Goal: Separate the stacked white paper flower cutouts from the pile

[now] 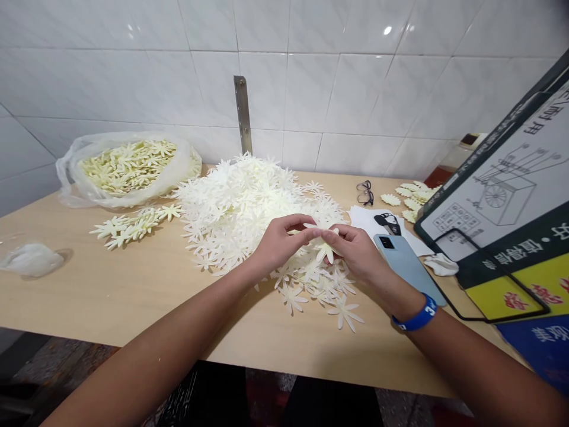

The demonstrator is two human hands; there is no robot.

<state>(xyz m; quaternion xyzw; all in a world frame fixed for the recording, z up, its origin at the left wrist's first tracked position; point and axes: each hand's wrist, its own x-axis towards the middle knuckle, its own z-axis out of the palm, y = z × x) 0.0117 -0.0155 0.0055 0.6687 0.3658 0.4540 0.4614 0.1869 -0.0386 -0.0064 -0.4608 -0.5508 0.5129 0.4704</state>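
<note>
Between my two hands is a pale, flower-shaped petal piece (326, 250), pinched by the fingers and thumbs. My left hand (284, 238) grips its upper left side, thumb tip near its middle. On its right side, my right hand (354, 249) is closed, the fingers partly hidden behind it. Right behind and below the hands spreads a big heap of white flower-shaped pieces (242, 201), a few lying loose at its front edge. A blue wristband (416, 314) is on my right wrist.
At the left are a plastic bag (66, 172) of yellowish pieces and a loose row of them (133, 225). On the right lie a phone (406, 264), glasses (365, 193), keys (386, 223), leaf-like pieces (413, 196) and a large printed box (498, 196). A tiled wall (311, 89) stands behind.
</note>
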